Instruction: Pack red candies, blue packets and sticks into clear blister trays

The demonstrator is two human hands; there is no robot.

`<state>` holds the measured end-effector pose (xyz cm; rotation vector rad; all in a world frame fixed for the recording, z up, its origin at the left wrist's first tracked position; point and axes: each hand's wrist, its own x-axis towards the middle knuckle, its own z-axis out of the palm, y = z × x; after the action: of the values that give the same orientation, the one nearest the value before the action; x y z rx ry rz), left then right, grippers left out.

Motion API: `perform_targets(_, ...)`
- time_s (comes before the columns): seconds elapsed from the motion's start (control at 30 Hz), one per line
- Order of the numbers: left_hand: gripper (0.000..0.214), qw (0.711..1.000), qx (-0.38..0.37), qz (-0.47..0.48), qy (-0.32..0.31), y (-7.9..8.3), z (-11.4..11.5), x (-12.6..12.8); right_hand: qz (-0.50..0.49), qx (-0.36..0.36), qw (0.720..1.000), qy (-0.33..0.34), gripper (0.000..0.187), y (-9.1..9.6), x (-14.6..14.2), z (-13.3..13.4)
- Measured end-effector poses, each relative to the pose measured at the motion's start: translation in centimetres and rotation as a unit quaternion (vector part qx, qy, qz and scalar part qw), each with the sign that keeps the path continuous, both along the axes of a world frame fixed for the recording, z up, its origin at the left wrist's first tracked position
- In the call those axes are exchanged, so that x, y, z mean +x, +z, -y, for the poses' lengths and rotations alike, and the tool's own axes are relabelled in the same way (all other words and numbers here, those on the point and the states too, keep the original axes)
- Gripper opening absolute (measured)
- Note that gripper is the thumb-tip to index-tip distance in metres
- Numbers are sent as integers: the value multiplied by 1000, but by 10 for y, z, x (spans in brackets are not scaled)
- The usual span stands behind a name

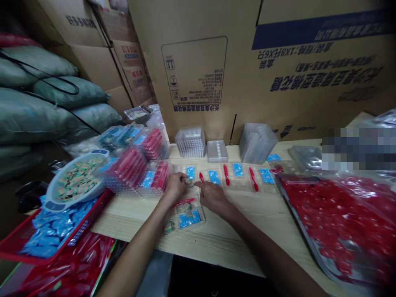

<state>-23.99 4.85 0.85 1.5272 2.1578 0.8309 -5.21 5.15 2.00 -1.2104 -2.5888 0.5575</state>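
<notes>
My left hand (176, 186) is closed, fingers pinched at the near edge of a clear plastic tray with a blue packet (191, 172); what they hold, if anything, is hidden. Right beside those fingertips lie small striped candy-like pieces (189, 183). My right hand (213, 199) comes in from the other side, its index finger stretched towards these pieces and the others partly curled. Just below my hands sits another clear tray with a blue packet (189, 218), a red plastic utensil (183, 201) and striped pieces. A loose striped piece (169, 226) rests at its left.
More trays with blue packets (237, 169) and red utensils (253, 179) run rightward. Stacked filled trays (126, 169), a light-blue basin (49, 190) of striped pieces and a red basket (89, 218) stand left. At right, a metal tray (297, 220) holds red packets. Cardboard (198, 74) walls the back.
</notes>
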Motion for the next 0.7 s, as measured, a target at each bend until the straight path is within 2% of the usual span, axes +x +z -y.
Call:
perform_targets(0.17,27,999,14,34,32,-5,3,7,62,7,997,44,50,5,-20,-8)
perform_targets(0.3,27,996,20,67,62,-6,3,4,55,2,997,47,50,8,-25,-9)
perform_targets(0.43,26,987,36,141,67,-11,2,1,28,-25,998,42,45,10,-27,-12)
perform_targets(0.6,25,957,52,284,42,-17,1,0,-50,-66,996,-24,39,4,-29,-30)
perform_targets(0.7,29,932,64,357,18,-14,2,2,-105,-111,986,-64,27,-2,-32,-42)
